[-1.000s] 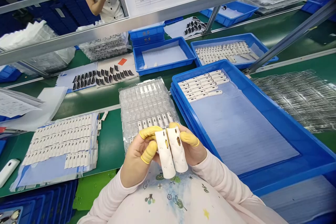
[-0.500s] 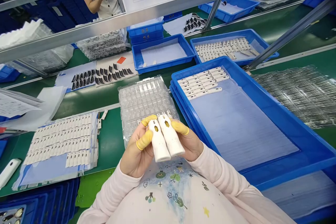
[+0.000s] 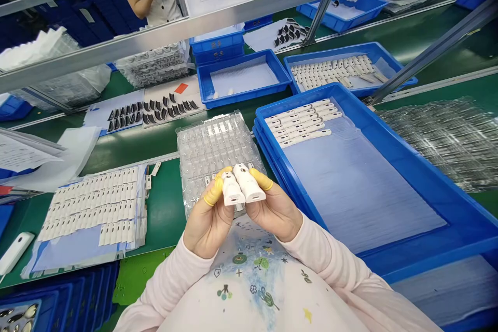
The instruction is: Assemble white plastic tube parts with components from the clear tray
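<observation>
Two white plastic housings lie side by side between my hands, tilted so that their near ends face me. My left hand (image 3: 210, 212), with yellow finger cots, is closed on the left white housing (image 3: 232, 189). Closed on the right white housing (image 3: 249, 184) is my right hand (image 3: 274, 207), which also wears a yellow cot. Each housing has a small slot in its near end and a hole near its far end. Just beyond them is a clear plastic blister tray (image 3: 216, 145) with some white pieces in its near rows.
On the left, rows of white housings (image 3: 89, 202) lie on a sheet. A large blue tray (image 3: 389, 176) at right holds several white housings. Behind are black curved parts (image 3: 155, 109), a blue tray (image 3: 243, 96) and a metal rail (image 3: 116, 46). Another person's arm (image 3: 143, 2) shows beyond.
Both housings have been tipped, so their near end faces now show and they look shorter. My hands still hold them in about the same place. A white-gloved hand has appeared at the far-right tray.
</observation>
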The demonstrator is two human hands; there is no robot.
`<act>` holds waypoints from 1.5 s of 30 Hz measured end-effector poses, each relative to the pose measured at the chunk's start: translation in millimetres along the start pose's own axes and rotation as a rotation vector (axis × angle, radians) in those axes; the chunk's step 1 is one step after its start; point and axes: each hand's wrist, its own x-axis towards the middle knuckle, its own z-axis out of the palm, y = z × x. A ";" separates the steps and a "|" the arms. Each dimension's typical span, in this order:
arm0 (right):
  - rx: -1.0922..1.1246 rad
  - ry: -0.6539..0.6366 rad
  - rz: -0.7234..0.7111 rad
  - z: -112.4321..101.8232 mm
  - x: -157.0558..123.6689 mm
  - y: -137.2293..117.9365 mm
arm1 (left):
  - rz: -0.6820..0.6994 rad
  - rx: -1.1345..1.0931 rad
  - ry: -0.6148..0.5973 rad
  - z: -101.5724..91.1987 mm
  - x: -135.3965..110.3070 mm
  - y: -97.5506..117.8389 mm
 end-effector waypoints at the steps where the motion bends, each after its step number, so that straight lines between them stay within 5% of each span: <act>1: -0.038 0.010 -0.028 -0.2 0.2 1.6 | 0.030 0.043 -0.011 0.2 -0.7 -1.1; 7: -0.439 -0.019 -0.279 -3.1 -7.3 6.4 | 0.246 0.373 -0.151 -4.5 -8.2 -12.5; 12: -0.784 -0.378 -0.459 -8.0 -19.0 -3.4 | 0.576 0.637 -0.385 -21.1 -14.5 -20.7; 16: -0.977 -0.562 -0.455 -9.6 -24.4 -11.9 | 0.818 0.866 -0.578 -31.4 -18.0 -20.8; 29: -1.072 -0.683 -0.385 3.2 -22.5 -21.5 | 0.869 0.937 -0.649 -37.4 -21.0 -18.4; 38: -1.223 -0.717 -0.440 -6.9 -10.4 -23.5 | 0.889 0.986 -0.529 -57.3 -13.4 -17.0; 41: -1.289 -0.586 -0.439 -25.3 8.2 -23.1 | 0.841 1.111 -0.227 -87.8 1.2 -10.9; 43: -1.325 -0.389 -0.412 -46.7 28.8 -18.8 | 0.791 1.164 0.039 -115.9 20.0 1.3; 45: -1.350 -0.176 -0.362 -72.5 54.9 -10.9 | 0.762 1.186 0.142 -147.6 44.5 20.0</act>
